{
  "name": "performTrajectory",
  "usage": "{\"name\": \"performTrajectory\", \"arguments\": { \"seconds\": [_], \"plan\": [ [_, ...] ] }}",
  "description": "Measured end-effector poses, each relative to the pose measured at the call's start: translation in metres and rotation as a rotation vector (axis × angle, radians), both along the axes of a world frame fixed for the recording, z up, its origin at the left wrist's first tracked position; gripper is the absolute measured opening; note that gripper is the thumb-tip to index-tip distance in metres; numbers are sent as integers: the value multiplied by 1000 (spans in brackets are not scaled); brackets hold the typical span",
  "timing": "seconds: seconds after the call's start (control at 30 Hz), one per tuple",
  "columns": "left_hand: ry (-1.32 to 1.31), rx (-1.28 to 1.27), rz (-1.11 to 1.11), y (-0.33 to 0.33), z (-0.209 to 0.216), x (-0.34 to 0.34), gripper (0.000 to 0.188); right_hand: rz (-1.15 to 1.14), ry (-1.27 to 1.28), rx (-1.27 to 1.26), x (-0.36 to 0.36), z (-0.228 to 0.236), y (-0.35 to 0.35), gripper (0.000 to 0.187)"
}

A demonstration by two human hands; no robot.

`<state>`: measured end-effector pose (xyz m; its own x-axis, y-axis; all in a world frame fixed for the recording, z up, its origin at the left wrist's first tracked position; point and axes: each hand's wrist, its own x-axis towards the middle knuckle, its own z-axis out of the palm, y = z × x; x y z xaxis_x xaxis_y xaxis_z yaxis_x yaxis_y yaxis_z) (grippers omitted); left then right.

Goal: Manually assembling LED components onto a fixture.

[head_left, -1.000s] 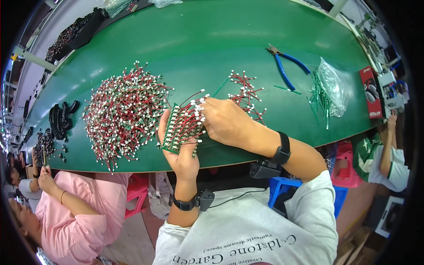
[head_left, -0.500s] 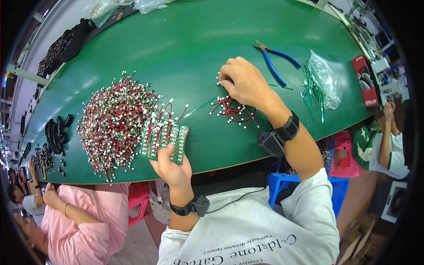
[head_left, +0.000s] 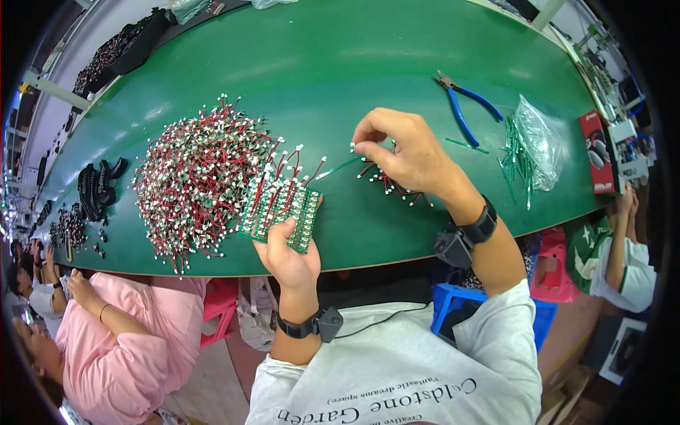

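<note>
As the left hand [head_left: 289,259] (half-closed) clasps boards [head_left: 302,214], the right [head_left: 407,150] pinches a connector [head_left: 353,147].

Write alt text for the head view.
The left hand holds a green circuit-board panel with red wires; the right hand pinches a small white connector. Heaped wired parts and blue-handled cutters lie on the green table.
</note>
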<state>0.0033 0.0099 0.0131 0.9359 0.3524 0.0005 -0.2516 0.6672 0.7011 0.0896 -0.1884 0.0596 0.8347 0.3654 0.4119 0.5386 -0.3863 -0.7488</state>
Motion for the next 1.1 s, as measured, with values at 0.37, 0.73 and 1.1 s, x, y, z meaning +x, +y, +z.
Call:
{"name": "performTrajectory", "arguments": {
  "seconds": [0.37,0.73,1.1],
  "plan": [
    [14,-4,24,-2,1,-2,50,164,53,-5,-19,-22,40,8],
    [12,56,-21,1,-1,-4,58,99,-203,-200,-31,-26,50,14],
    [56,85,-11,-2,2,-4,72,95,-64,-104,-23,-31,48,10]
  ]
}}
